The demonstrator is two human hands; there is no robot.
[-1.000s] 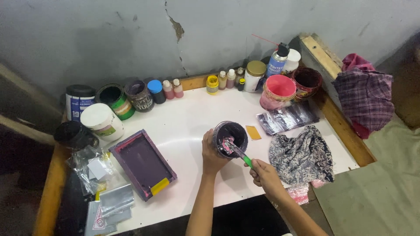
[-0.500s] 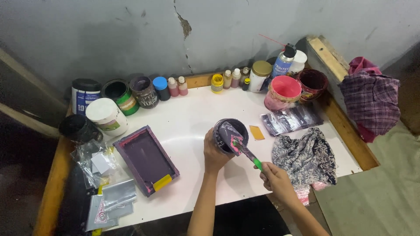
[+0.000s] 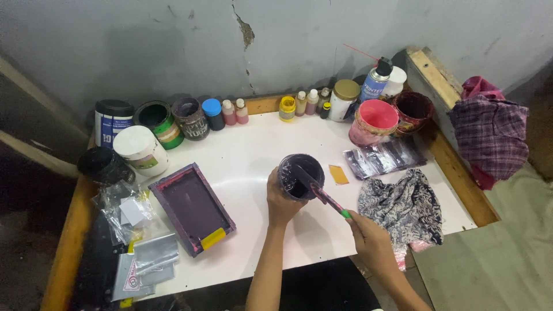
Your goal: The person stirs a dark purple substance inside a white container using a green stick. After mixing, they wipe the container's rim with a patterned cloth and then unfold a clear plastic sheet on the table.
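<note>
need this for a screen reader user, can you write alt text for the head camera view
The left hand holds a small dark cup on a white table while the right hand stirs it with a green-tipped stick. A purple-stained framed screen lies to the left, a patterned cloth to the right, and paint jars line the wall.

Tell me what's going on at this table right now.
A person's left hand holds a dark tub of purple paint on the white table. Their right hand holds a paint-covered stick with its tip in the tub. A purple-stained framed screen lies to the left, a patterned cloth to the right.
</note>
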